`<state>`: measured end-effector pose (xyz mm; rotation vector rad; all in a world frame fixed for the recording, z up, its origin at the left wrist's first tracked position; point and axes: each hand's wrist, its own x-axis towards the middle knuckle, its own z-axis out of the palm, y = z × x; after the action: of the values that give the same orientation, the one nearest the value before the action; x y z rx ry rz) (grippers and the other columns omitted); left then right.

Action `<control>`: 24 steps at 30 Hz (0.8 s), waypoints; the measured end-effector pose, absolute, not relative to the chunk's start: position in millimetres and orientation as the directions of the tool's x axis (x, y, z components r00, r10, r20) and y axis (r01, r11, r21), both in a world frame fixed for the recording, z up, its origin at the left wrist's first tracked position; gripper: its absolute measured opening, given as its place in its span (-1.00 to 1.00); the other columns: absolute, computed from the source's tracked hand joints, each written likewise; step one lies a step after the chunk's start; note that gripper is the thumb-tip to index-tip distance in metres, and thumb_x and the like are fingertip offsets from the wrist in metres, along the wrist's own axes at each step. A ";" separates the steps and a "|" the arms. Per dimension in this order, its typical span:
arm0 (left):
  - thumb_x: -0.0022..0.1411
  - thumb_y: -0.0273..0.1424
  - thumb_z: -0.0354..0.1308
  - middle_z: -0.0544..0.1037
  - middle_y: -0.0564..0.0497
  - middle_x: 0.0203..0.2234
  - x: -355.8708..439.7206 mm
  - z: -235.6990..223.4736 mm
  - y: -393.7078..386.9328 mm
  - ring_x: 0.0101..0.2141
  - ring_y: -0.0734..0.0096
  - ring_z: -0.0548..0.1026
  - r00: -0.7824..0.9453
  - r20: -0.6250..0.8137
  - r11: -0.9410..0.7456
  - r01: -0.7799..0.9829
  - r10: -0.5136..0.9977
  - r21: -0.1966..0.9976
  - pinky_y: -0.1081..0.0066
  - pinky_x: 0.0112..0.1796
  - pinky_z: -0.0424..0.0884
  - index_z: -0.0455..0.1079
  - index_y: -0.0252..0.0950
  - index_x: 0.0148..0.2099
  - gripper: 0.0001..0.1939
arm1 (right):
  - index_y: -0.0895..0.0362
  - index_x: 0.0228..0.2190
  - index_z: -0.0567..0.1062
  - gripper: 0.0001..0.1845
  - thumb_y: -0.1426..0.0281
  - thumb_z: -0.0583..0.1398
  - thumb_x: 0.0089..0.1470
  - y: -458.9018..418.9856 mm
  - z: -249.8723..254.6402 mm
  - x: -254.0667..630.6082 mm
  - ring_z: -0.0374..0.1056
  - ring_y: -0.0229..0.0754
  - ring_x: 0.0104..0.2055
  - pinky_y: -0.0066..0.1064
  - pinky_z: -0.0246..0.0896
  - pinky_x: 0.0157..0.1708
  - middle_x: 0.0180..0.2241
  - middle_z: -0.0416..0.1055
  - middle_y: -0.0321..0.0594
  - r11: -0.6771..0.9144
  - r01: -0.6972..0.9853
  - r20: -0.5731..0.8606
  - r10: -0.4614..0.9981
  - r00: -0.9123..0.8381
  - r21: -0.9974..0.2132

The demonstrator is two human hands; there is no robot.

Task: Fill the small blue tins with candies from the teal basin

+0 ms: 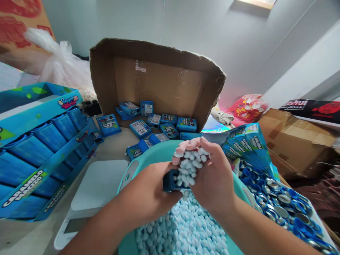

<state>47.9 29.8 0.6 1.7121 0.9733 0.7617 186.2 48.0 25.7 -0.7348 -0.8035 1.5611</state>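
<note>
Over a turquoise basin (151, 152) full of pale blue candies (183, 226), my two hands meet. My left hand (154, 187) is wrapped round a small blue candy tin (169, 181), whose open top faces the other hand. Cupped beside it, my right hand (212, 173) holds a heap of pale candies (190, 168) against the tin's mouth. Part of the tin is hidden by the fingers and the candies.
A white scale (102, 184) stands left of the basin, near stacked blue display boxes (39, 156). Behind, a tipped cardboard box (159, 78) has several blue packs (140, 128) at its opening. Blue and silver lids (281, 202) lie at right, by upright blue cartons (247, 145).
</note>
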 end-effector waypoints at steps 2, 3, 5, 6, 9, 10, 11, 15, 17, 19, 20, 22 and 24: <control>0.09 -0.59 0.14 0.57 0.14 -0.24 48.0 0.8 30.6 -0.24 0.35 0.50 0.483 0.060 -0.207 0.257 0.874 0.944 0.51 -0.25 0.33 0.47 -0.21 -0.05 -0.63 | 0.10 -0.56 0.55 -0.66 0.24 0.13 0.14 48.1 26.6 186.0 0.37 -0.15 -0.42 -0.36 0.33 -0.38 -0.49 0.45 -0.24 -0.065 -0.552 0.006 0.992 -0.126 -0.831; 0.09 -0.58 0.14 0.57 0.14 -0.25 48.1 0.6 31.1 -0.25 0.36 0.50 0.477 0.064 -0.212 0.262 0.877 0.942 0.51 -0.26 0.32 0.47 -0.21 -0.08 -0.66 | 0.10 -0.56 0.55 -0.66 0.24 0.13 0.13 48.2 26.8 185.9 0.36 -0.15 -0.41 -0.36 0.33 -0.36 -0.49 0.44 -0.24 -0.056 -0.550 0.017 0.992 -0.126 -0.833; 0.09 -0.56 0.16 0.57 0.14 -0.28 48.3 -0.1 31.8 -0.28 0.35 0.49 0.465 0.059 -0.215 0.289 0.884 0.933 0.50 -0.28 0.31 0.47 -0.21 -0.13 -0.71 | 0.10 -0.56 0.55 -0.67 0.24 0.14 0.12 48.4 27.1 186.1 0.36 -0.16 -0.41 -0.37 0.33 -0.35 -0.48 0.45 -0.24 -0.044 -0.549 0.037 0.990 -0.136 -0.835; 0.09 -0.55 0.17 0.57 0.14 -0.29 48.5 -0.4 31.9 -0.30 0.35 0.49 0.458 0.055 -0.215 0.306 0.887 0.927 0.49 -0.29 0.31 0.47 -0.21 -0.14 -0.73 | 0.10 -0.55 0.55 -0.68 0.24 0.14 0.12 48.3 27.3 186.3 0.35 -0.16 -0.41 -0.37 0.33 -0.35 -0.48 0.45 -0.23 -0.039 -0.547 0.047 0.989 -0.143 -0.836; 0.07 -0.54 0.18 0.56 0.14 -0.32 48.5 -0.5 31.7 -0.33 0.35 0.46 0.447 0.059 -0.228 0.334 0.893 0.915 0.48 -0.31 0.29 0.46 -0.20 -0.18 -0.76 | 0.09 -0.53 0.55 -0.72 0.25 0.15 0.10 46.9 27.5 187.6 0.36 -0.15 -0.40 -0.35 0.34 -0.34 -0.47 0.45 -0.23 -0.013 -0.525 0.089 0.981 -0.170 -0.851; 0.07 -0.55 0.17 0.55 0.15 -0.32 48.3 -0.2 31.6 -0.32 0.36 0.46 0.451 0.061 -0.230 0.330 0.891 0.916 0.49 -0.32 0.28 0.45 -0.20 -0.18 -0.76 | 0.08 -0.51 0.55 -0.74 0.25 0.15 0.10 46.3 27.4 188.1 0.36 -0.14 -0.39 -0.34 0.34 -0.34 -0.46 0.45 -0.22 -0.002 -0.513 0.103 0.979 -0.177 -0.859; 0.08 -0.56 0.16 0.55 0.16 -0.33 48.0 0.1 31.4 -0.32 0.37 0.45 0.458 0.061 -0.229 0.321 0.887 0.919 0.49 -0.33 0.28 0.45 -0.20 -0.20 -0.77 | 0.08 -0.50 0.55 -0.74 0.25 0.15 0.11 45.6 27.1 188.6 0.37 -0.13 -0.39 -0.32 0.35 -0.34 -0.45 0.45 -0.22 0.011 -0.498 0.119 0.976 -0.184 -0.867; 0.07 -0.59 0.15 0.52 0.20 -0.40 47.9 -0.8 31.2 -0.35 0.42 0.44 0.452 0.043 -0.206 0.318 0.891 0.926 0.53 -0.41 0.25 0.40 -0.22 -0.28 -0.81 | 0.06 -0.43 0.55 -0.73 0.26 0.12 0.20 42.2 24.5 190.0 0.39 -0.13 -0.36 -0.31 0.34 -0.30 -0.42 0.46 -0.22 0.097 -0.438 0.209 0.954 -0.216 -0.894; 0.08 -0.58 0.15 0.52 0.20 -0.41 49.1 -2.5 31.2 -0.36 0.43 0.46 0.429 0.038 -0.198 0.335 0.903 0.921 0.53 -0.43 0.26 0.41 -0.21 -0.28 -0.82 | 0.07 -0.40 0.55 -0.72 0.27 0.10 0.24 40.0 23.4 190.3 0.40 -0.13 -0.35 -0.31 0.33 -0.28 -0.41 0.46 -0.22 0.131 -0.404 0.243 0.940 -0.239 -0.905; 0.10 -0.57 0.13 0.54 0.20 -0.38 50.9 -4.1 31.3 -0.35 0.42 0.48 0.415 0.041 -0.199 0.345 0.909 0.917 0.53 -0.41 0.28 0.44 -0.18 -0.25 -0.80 | 0.08 -0.37 0.55 -0.71 0.27 0.09 0.27 37.8 23.0 190.7 0.40 -0.12 -0.33 -0.30 0.33 -0.27 -0.41 0.46 -0.21 0.159 -0.363 0.262 0.931 -0.254 -0.918; 0.11 -0.57 0.13 0.55 0.21 -0.36 51.7 -4.6 31.3 -0.33 0.42 0.49 0.410 0.045 -0.202 0.349 0.911 0.915 0.52 -0.40 0.30 0.45 -0.17 -0.24 -0.79 | 0.08 -0.37 0.55 -0.71 0.27 0.09 0.28 36.9 23.1 190.9 0.40 -0.12 -0.32 -0.30 0.32 -0.26 -0.41 0.46 -0.20 0.177 -0.341 0.273 0.927 -0.258 -0.923; 0.12 -0.55 0.14 0.56 0.22 -0.33 52.6 -4.7 31.2 -0.31 0.42 0.51 0.404 0.049 -0.206 0.355 0.914 0.912 0.52 -0.38 0.32 0.47 -0.15 -0.22 -0.78 | 0.09 -0.36 0.55 -0.69 0.26 0.08 0.29 35.6 23.4 191.5 0.39 -0.12 -0.30 -0.30 0.31 -0.24 -0.41 0.46 -0.20 0.224 -0.304 0.308 0.914 -0.264 -0.926; 0.12 -0.55 0.15 0.56 0.23 -0.31 52.2 -3.8 30.9 -0.28 0.43 0.51 0.408 0.038 -0.197 0.357 0.912 0.913 0.53 -0.36 0.33 0.47 -0.14 -0.19 -0.77 | 0.09 -0.36 0.55 -0.68 0.26 0.06 0.31 35.3 23.7 192.3 0.38 -0.12 -0.29 -0.29 0.30 -0.22 -0.40 0.45 -0.20 0.258 -0.286 0.336 0.902 -0.270 -0.923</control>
<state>52.2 30.9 -3.8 1.7548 1.1076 0.7657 192.3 35.3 23.7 -0.6328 -1.3743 1.3009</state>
